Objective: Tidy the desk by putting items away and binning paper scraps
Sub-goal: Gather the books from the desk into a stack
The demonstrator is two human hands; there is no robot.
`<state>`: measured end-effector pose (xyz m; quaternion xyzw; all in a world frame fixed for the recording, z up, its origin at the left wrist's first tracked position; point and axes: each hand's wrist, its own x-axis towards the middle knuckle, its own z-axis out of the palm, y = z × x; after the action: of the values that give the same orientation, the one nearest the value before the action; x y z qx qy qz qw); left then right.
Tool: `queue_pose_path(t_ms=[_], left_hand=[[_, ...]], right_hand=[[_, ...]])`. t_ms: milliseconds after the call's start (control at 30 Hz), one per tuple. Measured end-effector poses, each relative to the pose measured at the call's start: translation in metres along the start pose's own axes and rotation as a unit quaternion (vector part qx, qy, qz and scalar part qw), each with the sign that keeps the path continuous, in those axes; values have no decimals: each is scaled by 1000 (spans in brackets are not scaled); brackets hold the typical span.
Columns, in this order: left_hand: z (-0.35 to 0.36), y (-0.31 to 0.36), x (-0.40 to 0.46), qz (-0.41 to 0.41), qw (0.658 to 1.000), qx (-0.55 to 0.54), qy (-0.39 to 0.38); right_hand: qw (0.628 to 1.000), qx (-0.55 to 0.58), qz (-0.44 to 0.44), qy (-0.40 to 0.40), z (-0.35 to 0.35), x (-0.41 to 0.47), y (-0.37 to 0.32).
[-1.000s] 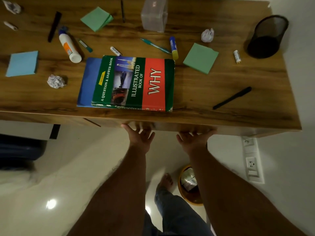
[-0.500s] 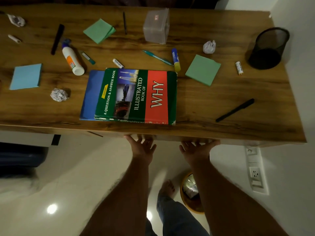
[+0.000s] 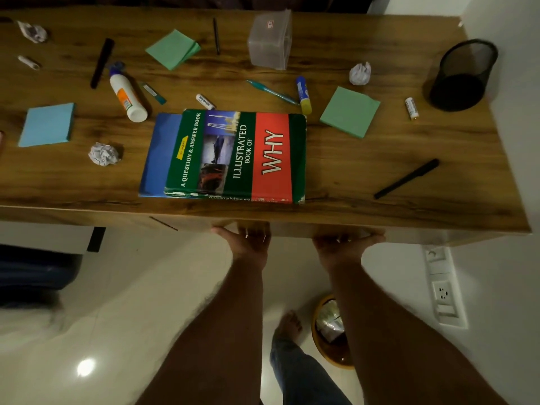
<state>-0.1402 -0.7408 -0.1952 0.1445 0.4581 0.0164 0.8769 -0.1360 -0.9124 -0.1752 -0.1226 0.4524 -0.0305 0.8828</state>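
1. Right now both hands sit at the near edge of the table (image 3: 438, 182): the left hand (image 3: 251, 241) and the right hand (image 3: 342, 244) have their fingers tucked under the lip, so I cannot tell whether they are curled or straight. Neither visibly holds anything.
2. Nothing looks tidied yet. Paper balls lie at the left (image 3: 103, 154), the far left corner (image 3: 33, 31) and the far right (image 3: 360, 73); the bin (image 3: 330, 331) stands on the floor under the right arm.
3. If the hands pull or lift the edge, the table could jolt. The glue bottle (image 3: 128, 96), the battery (image 3: 411, 108) and the black pen (image 3: 406, 179) lie on their sides and would likely roll.
4. The books (image 3: 230, 156) lie close to the near edge; a shove could slide them off toward the foot (image 3: 287, 323) below.
5. The mesh cup (image 3: 461, 74) stands near the right edge and could tip over.
6. A tossed scrap may miss the bin, which the arm partly hides.
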Motion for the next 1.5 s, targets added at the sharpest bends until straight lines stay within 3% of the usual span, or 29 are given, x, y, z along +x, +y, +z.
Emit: queue_pose_path(t_ms=[400,500,600,667,700,767,833,900,1000,1033,1100,1167,1267,1300,1500], left_hand=[[-63,-11,-45,-12,999,8,41],[-76,-4,-57,-10,988,123,92],[-87,16,-74,6,949,290,127],[-90,26,-93,21,903,419,94],[-91,28,-103,42,865,494,74],[-87,27,-125,102,763,638,-2],[-76,25,-149,203,631,740,-110],[-56,28,-168,334,520,766,-178],[-24,43,-177,488,427,735,-199],[-16,48,-174,513,399,733,-201],[-6,58,-161,487,350,770,-219],[-11,65,-148,393,298,838,-233],[-31,68,-133,313,184,907,-213],[-37,68,-132,316,173,908,-213],[-54,66,-147,299,204,905,-223]], right_hand=[[995,-44,-26,85,-64,-37,9],[985,-133,-13,107,-77,-48,4],[948,-300,2,108,-91,-64,-10],[901,-422,5,96,-101,-83,-18],[861,-502,-15,79,-106,-93,-20],[738,-667,-102,14,-108,-112,-16],[605,-770,-187,-84,-98,-129,-2],[502,-807,-273,-146,-69,-155,10],[412,-763,-467,-175,-29,-175,20],[377,-771,-486,-167,-18,-173,21],[304,-849,-412,-130,-1,-165,23],[241,-914,-307,-110,-4,-156,26],[174,-933,-294,-110,-24,-150,31],[164,-934,-298,-108,-28,-150,31],[154,-939,-287,-115,-50,-168,32]])
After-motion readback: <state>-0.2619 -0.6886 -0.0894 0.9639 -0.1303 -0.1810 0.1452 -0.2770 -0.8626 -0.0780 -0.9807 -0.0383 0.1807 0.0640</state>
